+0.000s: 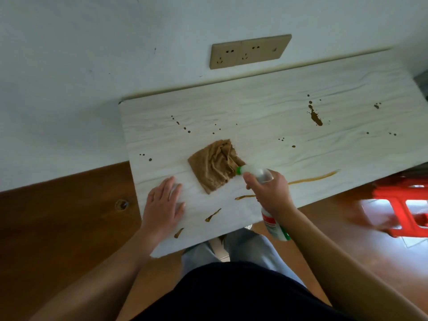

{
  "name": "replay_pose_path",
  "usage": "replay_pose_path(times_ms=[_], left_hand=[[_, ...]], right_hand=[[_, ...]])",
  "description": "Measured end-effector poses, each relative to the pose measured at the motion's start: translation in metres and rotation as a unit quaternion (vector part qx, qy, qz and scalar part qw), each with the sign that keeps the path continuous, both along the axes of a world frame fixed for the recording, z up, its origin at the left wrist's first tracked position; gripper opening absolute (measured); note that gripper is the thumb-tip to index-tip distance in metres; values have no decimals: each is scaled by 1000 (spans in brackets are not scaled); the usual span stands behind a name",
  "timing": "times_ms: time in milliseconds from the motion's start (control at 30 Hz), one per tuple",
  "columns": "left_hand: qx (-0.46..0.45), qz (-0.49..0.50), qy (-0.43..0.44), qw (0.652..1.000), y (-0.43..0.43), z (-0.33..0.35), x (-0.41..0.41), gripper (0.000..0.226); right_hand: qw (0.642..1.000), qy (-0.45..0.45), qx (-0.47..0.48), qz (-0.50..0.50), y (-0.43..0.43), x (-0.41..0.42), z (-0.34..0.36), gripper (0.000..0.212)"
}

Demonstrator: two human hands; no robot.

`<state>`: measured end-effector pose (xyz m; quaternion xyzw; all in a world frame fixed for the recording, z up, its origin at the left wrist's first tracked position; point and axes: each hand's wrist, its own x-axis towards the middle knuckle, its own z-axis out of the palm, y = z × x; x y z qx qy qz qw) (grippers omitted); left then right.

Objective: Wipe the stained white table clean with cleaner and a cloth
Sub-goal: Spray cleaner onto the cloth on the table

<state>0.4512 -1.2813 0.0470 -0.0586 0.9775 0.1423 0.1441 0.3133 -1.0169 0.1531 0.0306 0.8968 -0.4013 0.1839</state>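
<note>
Spraying step, to judge by the scene. Just right of frame centre, a spray bottle (276, 226) of cleaner, gripped round the neck by the right hand (268, 193), with the green nozzle tip aimed up-left at the near corner of the brown cloth (215, 165); contact there impossible to tell. At lower left of centre, the left hand (164, 205), flat and relaxed on the white bench (254, 107), fingers straight, grasping nothing. In mid-frame, the cloth itself, crumpled on the bench, held by neither hand.

Apparently little or no wiping done: brown drops above and left of the cloth, a large blot (315, 117) at upper right, a long streak (319, 176) at right, shorter smears near the lower edge of the bench.

Next, probably: squeeze the trigger over the stains, set the bottle down clear of the smears, then take up the cloth and rub through the wet patches.

On the bottle, a red-and-white label above a green band; lettering too blurred to read. No other writing in view.
</note>
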Motion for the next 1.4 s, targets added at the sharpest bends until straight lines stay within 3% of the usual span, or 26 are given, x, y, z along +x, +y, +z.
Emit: replay_pose_path(times_ms=[533,767,1000,1267,1400], left_hand=[[-2,-12,28,1000,-4,-19,6,63],[2,-3,29,1000,-2,-22,7,62],[-1,-4,30,1000,-2,-19,6,64],[-2,-2,19,1000,-1,-16,6,65],[-3,2,21,1000,0,-15,5,63]], right_hand=[[998,6,50,-29,-25,2,-11,42],[999,-32,14,-11,-20,-1,-14,52],[998,-23,48,-30,-19,6,-21,55],[999,-35,-26,-16,-15,10,-15,52],[999,-16,-17,-41,-16,13,-16,55]])
